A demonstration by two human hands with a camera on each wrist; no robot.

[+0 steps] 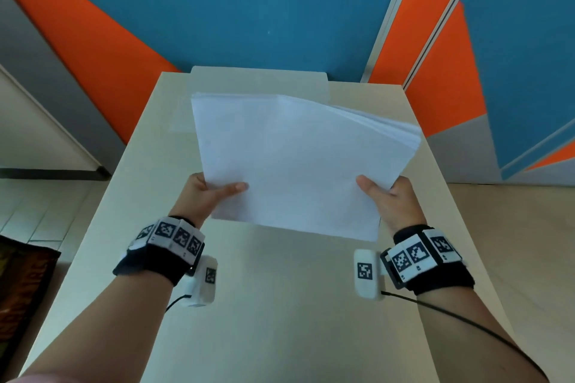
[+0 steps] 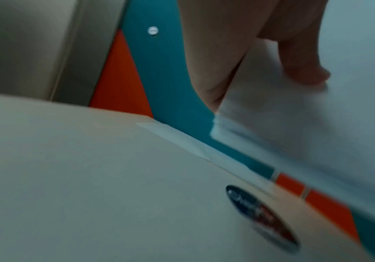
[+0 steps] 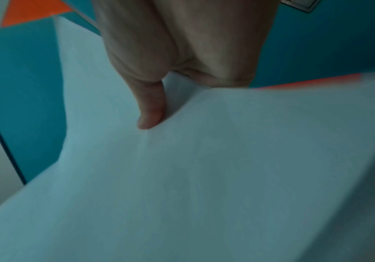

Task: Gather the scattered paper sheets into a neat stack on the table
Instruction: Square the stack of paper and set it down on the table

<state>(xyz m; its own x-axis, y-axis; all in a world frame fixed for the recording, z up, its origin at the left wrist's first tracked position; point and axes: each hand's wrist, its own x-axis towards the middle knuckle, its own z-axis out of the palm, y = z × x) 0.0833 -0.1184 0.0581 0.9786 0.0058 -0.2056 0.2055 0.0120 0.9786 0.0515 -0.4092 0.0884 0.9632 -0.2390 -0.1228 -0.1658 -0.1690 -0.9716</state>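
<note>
A thick sheaf of white paper sheets (image 1: 295,162) hangs tilted above the beige table (image 1: 273,305), its far right corner fanned out. My left hand (image 1: 214,193) pinches the sheaf's near left edge, thumb on top. My right hand (image 1: 382,196) pinches the near right edge the same way. The left wrist view shows the left hand (image 2: 272,58) with its thumb pressed on the paper sheets (image 2: 305,134) above the table (image 2: 92,186). The right wrist view shows the right hand (image 3: 171,70), thumb down on the paper sheets (image 3: 204,177). The fingers under the sheaf are hidden.
A pale flat sheet or folder (image 1: 258,78) lies at the table's far edge against a blue and orange partition wall (image 1: 249,3). An oval sticker (image 2: 262,218) sits on the table near that wall. Floor lies on both sides of the table.
</note>
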